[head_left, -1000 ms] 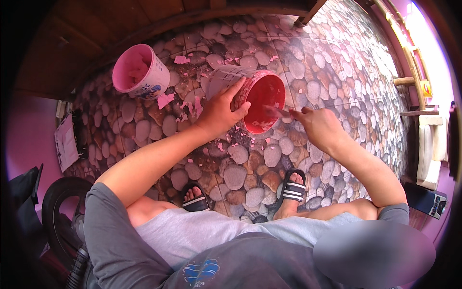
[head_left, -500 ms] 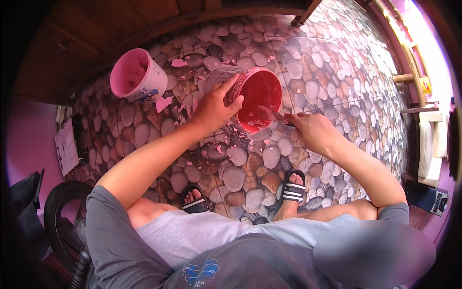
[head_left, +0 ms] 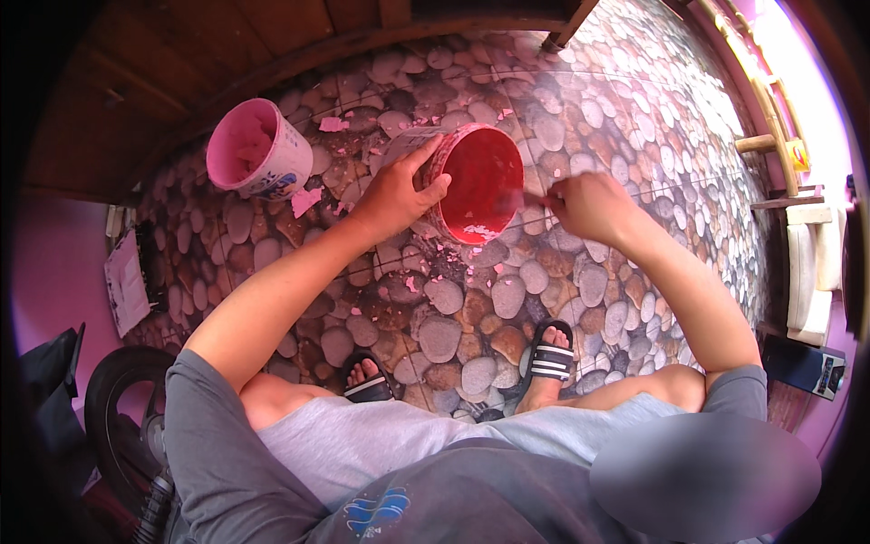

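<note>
A bucket with a bright red inside [head_left: 489, 168] lies tipped on the floor, its mouth turned toward me. Pale flakes [head_left: 478, 231] rest along its lower inner wall. My left hand [head_left: 399, 195] grips the bucket's left side, thumb near the rim and fingers over the outer wall. In my right hand [head_left: 594, 210] is a scraper [head_left: 535, 199], held by its handle. Its blade is blurred and overlaps the right edge of the bucket's mouth. Pink chips [head_left: 453, 267] of what looks like dried paint are scattered under and around the bucket.
A second bucket [head_left: 285, 163], pinkish with lumps inside, stands at the far left. Larger pink pieces [head_left: 306, 201] lie beside it. Dark wooden furniture [head_left: 217, 63] borders the far side. A wheel [head_left: 109, 399] is at the near left; my sandalled feet [head_left: 549, 354] are below.
My right hand has pulled the scraper up and to the right, so its blade moved from deeper inside the bucket to the rim. The bucket and left hand shifted slightly left.
</note>
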Tool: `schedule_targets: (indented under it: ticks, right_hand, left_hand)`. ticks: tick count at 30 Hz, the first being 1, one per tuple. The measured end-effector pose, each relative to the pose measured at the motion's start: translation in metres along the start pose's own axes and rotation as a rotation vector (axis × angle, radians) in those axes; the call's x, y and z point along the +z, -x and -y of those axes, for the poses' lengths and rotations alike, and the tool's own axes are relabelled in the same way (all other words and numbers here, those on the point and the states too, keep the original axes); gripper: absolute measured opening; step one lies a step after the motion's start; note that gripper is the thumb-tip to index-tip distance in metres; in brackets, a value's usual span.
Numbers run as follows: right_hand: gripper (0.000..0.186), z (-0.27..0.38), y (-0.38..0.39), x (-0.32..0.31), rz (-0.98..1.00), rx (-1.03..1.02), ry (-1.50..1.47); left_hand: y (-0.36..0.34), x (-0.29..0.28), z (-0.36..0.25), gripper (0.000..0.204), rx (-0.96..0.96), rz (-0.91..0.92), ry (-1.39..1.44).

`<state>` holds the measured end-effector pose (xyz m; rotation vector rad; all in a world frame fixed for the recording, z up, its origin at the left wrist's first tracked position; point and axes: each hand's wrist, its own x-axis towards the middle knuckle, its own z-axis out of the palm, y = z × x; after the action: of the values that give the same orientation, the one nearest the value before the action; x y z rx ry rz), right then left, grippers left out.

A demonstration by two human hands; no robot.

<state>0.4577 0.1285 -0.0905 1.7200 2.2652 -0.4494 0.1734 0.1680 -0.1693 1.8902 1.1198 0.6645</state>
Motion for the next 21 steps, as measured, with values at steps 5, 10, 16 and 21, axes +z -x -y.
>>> schedule_targets:
  ticks: [5, 10, 16, 21]
  right_hand:
    - [0.029, 0.024, -0.028, -0.004, -0.313, -0.005, 0.095]
    - [0.022, 0.003, -0.033, -0.026, 0.03, -0.032, 0.236]
    - [0.022, 0.048, -0.04, -0.036, -0.262, -0.167, 0.228]
    - [0.025, 0.04, -0.041, -0.049, -0.041, -0.217, 0.261]
  left_hand:
    - [-0.012, -0.006, 0.011, 0.065, -0.009, 0.004, 0.054]
    - [-0.015, -0.009, 0.031, 0.06, -0.055, 0.027, 0.106]
    - [-0.008, -0.021, 0.054, 0.053, -0.341, 0.22, 0.295]
    - [0.003, -0.012, 0.058, 0.052, -0.278, 0.385, 0.142]
